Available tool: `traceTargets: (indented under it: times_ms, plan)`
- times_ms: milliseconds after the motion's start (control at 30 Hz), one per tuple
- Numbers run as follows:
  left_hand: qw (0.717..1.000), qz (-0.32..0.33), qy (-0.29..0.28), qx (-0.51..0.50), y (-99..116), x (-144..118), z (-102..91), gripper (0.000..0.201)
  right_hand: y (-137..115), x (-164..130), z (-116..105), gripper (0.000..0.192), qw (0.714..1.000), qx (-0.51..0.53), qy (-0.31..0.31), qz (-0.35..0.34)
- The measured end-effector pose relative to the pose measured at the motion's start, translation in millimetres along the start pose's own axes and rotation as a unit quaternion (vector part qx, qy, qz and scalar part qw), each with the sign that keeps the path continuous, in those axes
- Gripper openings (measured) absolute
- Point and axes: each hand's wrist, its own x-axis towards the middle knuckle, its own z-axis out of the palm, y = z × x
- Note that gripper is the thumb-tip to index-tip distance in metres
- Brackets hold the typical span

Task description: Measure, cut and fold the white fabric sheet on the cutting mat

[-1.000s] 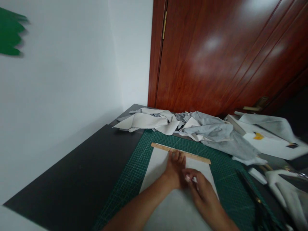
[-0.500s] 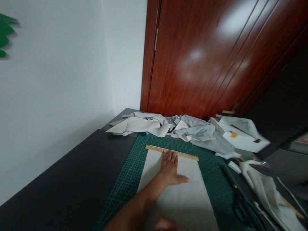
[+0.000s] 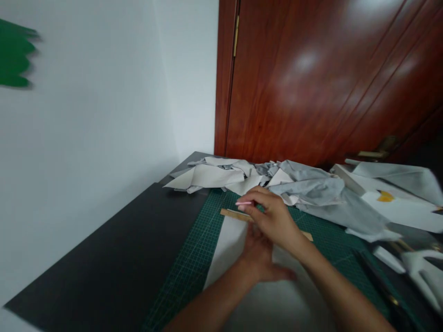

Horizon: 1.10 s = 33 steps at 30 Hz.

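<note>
A pale grey-white piece of fabric [image 3: 224, 251] lies flat on the green cutting mat [image 3: 188, 258]. Across its far end runs a thin wooden ruler [image 3: 235, 215]. My left hand [image 3: 258, 256] rests on the fabric with the thumb spread out to the right, its fingertips at the ruler and partly covered by the other hand. Just above, my right hand [image 3: 275, 214] pinches a small pink stick [image 3: 244, 203] between thumb and fingers, near the ruler's far edge. The right forearm hides much of the ruler's right half.
Crumpled grey and white fabric scraps [image 3: 211, 177] are heaped along the table's back edge. At the right are a white box [image 3: 404, 212], a small white block [image 3: 388, 259] and blurred black scissors [image 3: 391, 297]. A wooden door [image 3: 294, 92] stands behind the black table [image 3: 121, 249].
My right hand has come up from the bottom edge to the ruler, with the pink stick now visible in it. My left hand stays on the fabric; the view has turned slightly left.
</note>
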Motion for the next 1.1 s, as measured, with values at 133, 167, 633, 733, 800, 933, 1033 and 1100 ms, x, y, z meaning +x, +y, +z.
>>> traceTargets:
  times_ms: [133, 167, 633, 733, 800, 933, 1033, 1100]
  plan:
    - [0.989, 0.071, -0.124, -0.032, -7.0, -5.9, -9.3, 0.124, 71.0, 4.8, 23.9, 0.007, 0.994, 0.022, -0.032, 0.1]
    - [0.989, 0.062, -0.13, -0.032, -7.0, -6.4, -11.4, 0.124, 84.7, 3.8, 31.5, 0.006, 0.99, 0.035, -0.038, 0.132]
    - [0.989, 0.04, -0.139, -0.028, -6.0, -6.5, -6.6, 0.123, 139.4, -16.7, 59.8, 0.018, 0.981, -0.045, -0.172, 0.082]
    - [0.991, 0.038, -0.126, -0.038, -7.0, -6.6, -3.6, 0.124, 140.0, -18.5, 62.7, 0.019, 0.979, -0.092, -0.163, 0.083]
    - [0.991, 0.041, -0.114, -0.05, -8.2, -7.0, -0.7, 0.124, 140.4, -20.2, 65.5, 0.02, 0.977, -0.12, -0.156, 0.085]
    - [0.992, 0.053, -0.089, -0.07, -11.3, -7.7, 4.6, 0.126, 139.1, -22.4, 70.0, 0.021, 0.972, -0.159, -0.152, 0.08]
    - [0.992, 0.053, -0.09, -0.067, -12.1, -8.6, 5.0, 0.126, 137.6, -21.8, 70.3, 0.023, 0.972, -0.159, -0.158, 0.068]
    - [0.992, 0.057, -0.088, -0.065, -12.3, -9.7, 4.2, 0.123, 137.5, -21.3, 69.6, 0.023, 0.973, -0.148, -0.168, 0.056]
